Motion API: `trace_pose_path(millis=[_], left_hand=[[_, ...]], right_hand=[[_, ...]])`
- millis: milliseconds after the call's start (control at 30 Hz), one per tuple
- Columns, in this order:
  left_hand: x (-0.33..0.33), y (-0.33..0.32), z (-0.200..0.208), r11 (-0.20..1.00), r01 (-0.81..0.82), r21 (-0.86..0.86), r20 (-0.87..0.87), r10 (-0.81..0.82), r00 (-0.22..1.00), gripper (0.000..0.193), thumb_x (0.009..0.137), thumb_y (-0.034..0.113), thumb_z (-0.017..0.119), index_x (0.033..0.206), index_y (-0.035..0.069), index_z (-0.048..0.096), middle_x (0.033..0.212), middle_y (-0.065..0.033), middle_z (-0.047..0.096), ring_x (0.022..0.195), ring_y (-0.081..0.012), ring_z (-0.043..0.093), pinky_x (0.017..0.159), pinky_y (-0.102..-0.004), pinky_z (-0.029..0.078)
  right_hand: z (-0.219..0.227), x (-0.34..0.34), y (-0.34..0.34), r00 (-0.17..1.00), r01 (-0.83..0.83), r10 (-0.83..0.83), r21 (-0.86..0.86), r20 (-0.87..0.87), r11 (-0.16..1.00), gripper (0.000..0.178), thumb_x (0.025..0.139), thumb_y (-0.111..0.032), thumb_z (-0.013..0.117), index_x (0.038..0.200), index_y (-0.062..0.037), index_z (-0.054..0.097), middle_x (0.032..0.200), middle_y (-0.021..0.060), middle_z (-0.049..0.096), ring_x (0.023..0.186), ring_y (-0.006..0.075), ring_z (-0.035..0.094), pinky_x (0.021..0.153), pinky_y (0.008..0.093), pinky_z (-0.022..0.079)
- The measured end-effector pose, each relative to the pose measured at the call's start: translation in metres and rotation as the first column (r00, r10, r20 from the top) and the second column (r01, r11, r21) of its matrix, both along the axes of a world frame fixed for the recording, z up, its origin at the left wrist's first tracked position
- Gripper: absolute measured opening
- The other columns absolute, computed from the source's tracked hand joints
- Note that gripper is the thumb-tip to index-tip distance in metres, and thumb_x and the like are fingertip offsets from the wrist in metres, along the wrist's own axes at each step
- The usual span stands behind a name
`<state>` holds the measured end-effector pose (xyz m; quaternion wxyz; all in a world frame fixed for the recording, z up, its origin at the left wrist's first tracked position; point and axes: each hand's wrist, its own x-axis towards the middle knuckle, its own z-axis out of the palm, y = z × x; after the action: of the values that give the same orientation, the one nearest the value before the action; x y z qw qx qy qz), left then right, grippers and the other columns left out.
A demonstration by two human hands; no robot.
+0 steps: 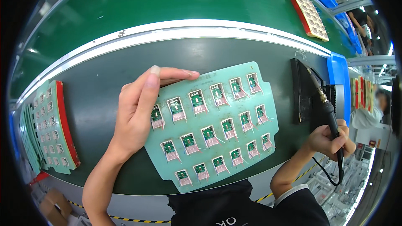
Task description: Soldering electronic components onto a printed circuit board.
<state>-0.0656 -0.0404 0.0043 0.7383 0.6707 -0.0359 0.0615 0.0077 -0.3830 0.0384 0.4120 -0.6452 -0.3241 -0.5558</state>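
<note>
In the middle, a pale green fixture plate (217, 145) lies at a slant, its lower end reaching past the bench's near edge. Rows of pockets hold small green circuit boards (196, 97), with thin pinkish wires trailing from them. My left hand (140, 102) grips the plate's upper left corner, one finger stretched along the top edge. My right hand (333, 141) is closed around the dark handle of a soldering iron (329, 108), off to the right of the plate. The iron's tip points up and away, apart from the boards.
Beside the iron stand a black box-like holder (302, 90) and a blue bin (340, 83). At far left sits a red-edged plate (63, 121) of similar boards, next to stacked green plates (31, 136). Beyond a white rail (188, 29), a cream-and-red tray (309, 14) rests on a green surface.
</note>
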Motion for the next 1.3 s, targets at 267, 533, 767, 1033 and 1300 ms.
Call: trace_pose_path(millis=[267,533,767,1033,1300], left_hand=[[0.002,0.001,-0.003,0.999,-0.032,-0.018,0.045,0.033,0.998,0.041,0.099,0.022,0.030,0.101,-0.005,0.061,0.095,-0.0129,0.066,0.090,-0.0189,0.063,0.085,-0.0289,0.047],[-0.001,0.016,-0.002,0.994,0.086,0.060,0.003,-0.087,0.996,0.050,0.100,0.027,0.022,0.107,-0.008,0.056,0.106,-0.0192,0.062,0.102,-0.0249,0.059,0.093,-0.0337,0.044],[-0.001,0.014,-0.003,0.993,0.081,-0.082,-0.034,-0.084,0.996,0.059,0.100,0.037,0.017,0.107,-0.007,0.056,0.107,-0.0193,0.062,0.103,-0.0252,0.059,0.095,-0.0349,0.043],[0.000,0.019,0.001,0.957,0.026,-0.289,-0.132,-0.066,0.989,0.066,0.098,0.045,0.018,0.105,-0.006,0.058,0.100,-0.0180,0.064,0.102,-0.0252,0.059,0.097,-0.0362,0.039],[0.000,0.022,0.001,0.989,0.074,-0.128,-0.082,-0.085,0.993,0.068,0.098,0.045,0.009,0.109,-0.005,0.055,0.104,-0.0198,0.063,0.102,-0.0259,0.060,0.095,-0.0357,0.043]], right_hand=[[0.001,0.002,0.008,0.997,0.078,-0.078,0.010,0.008,0.997,0.020,0.080,-0.009,0.047,0.067,-0.0050,0.034,0.041,-0.0007,0.024,0.033,0.0078,0.024,0.035,0.0224,0.021],[0.001,0.002,0.015,0.997,0.079,-0.079,0.024,0.013,0.997,0.015,0.079,-0.008,0.047,0.069,-0.0043,0.036,0.042,-0.0005,0.023,0.034,0.0078,0.022,0.037,0.0226,0.020],[0.001,0.000,0.015,0.997,0.078,-0.078,-0.006,-0.007,0.997,0.017,0.080,-0.008,0.048,0.068,-0.0039,0.036,0.042,0.0000,0.025,0.035,0.0081,0.023,0.038,0.0235,0.020],[0.001,0.001,0.014,0.998,0.055,-0.055,-0.024,0.003,0.998,0.018,0.081,-0.008,0.048,0.069,-0.0031,0.036,0.042,0.0012,0.025,0.035,0.0088,0.024,0.038,0.0230,0.020],[0.005,0.001,0.022,0.998,0.067,-0.067,-0.005,0.024,0.998,0.019,0.080,-0.005,0.047,0.067,-0.0039,0.033,0.041,0.0009,0.023,0.033,0.0090,0.024,0.036,0.0224,0.018]])
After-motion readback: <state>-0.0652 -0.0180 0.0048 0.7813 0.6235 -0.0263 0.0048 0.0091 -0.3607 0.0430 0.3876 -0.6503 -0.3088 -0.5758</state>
